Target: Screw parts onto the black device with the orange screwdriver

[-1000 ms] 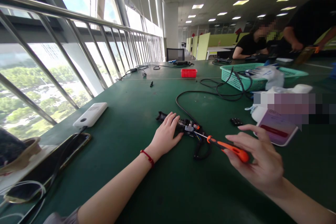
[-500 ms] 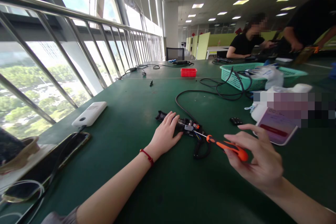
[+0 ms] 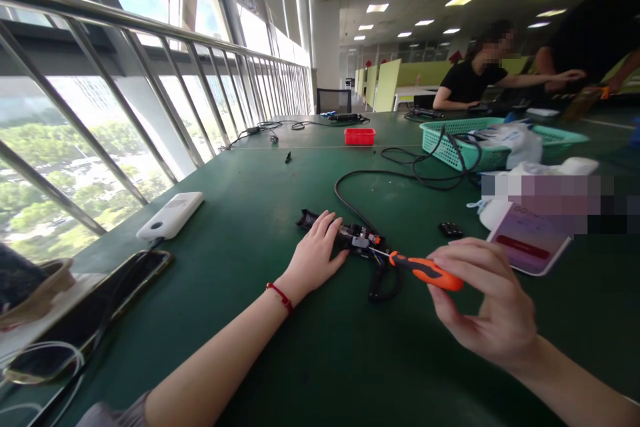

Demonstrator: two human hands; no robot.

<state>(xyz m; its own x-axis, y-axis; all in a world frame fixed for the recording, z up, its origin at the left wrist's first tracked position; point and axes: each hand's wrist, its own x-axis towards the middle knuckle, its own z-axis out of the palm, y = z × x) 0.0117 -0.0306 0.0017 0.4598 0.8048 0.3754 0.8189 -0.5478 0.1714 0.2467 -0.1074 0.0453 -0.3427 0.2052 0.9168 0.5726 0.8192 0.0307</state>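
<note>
A black corded device (image 3: 361, 241) lies opened on the green table, its metal parts and coloured wires exposed. My left hand (image 3: 317, 252) is closed over the device's left part and holds it against the table. My right hand (image 3: 493, 297) pinches the handle of an orange-and-black screwdriver (image 3: 423, 269) between thumb and fingers. The screwdriver slants down to the left, and its thin shaft reaches into the exposed insides near the wires. Whether the tip sits in a screw is too small to tell. A black strap-like loop (image 3: 385, 295) hangs toward me from the device.
Right of the device are a small black piece (image 3: 451, 229) and a phone (image 3: 531, 240) propped on a white bag. A teal basket (image 3: 450, 149) and a red tray (image 3: 359, 137) stand farther back. On the left lie a white power bank (image 3: 171, 215) and a dark phone (image 3: 95, 313). Two people are at the far right.
My right hand has changed its grip on the screwdriver; the fingertips now close around its handle, which has swung slightly up and left. My left hand and the device have stayed put.
</note>
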